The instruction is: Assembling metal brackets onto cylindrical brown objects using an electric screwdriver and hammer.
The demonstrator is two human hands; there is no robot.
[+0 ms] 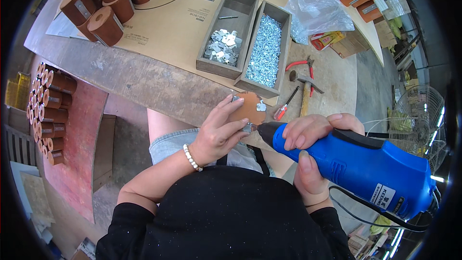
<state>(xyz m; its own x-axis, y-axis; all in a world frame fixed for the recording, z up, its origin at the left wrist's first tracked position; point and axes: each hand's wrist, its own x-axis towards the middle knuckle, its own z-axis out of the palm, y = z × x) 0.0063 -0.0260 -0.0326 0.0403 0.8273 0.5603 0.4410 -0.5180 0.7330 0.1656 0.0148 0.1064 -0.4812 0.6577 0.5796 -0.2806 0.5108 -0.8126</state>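
Note:
My left hand [215, 137] steadies a round brown piece [249, 106] at the bench's near edge, its fingers and thumb pressed on the top. Small silver metal plates sit near the piece's rim; one plate [261, 106] shows clearly, the others lie partly under my fingers. My right hand [313, 139] is wrapped round a blue electric screwdriver [356, 163], held nearly level. Its dark tip points left and meets the piece's rim beside my left fingertips, at a metal plate. Whether a screw is on the tip is too small to tell.
Beyond my hands stand two wooden trays, one [216, 69] with metal plates [224, 45], one [256, 88] with screws [264, 48]. Right of them lie pliers [310, 70], a hammer [305, 94] and a hand screwdriver [284, 108]. Brown cylinders [106, 26] are stacked far left. A fan [418, 115] stands right.

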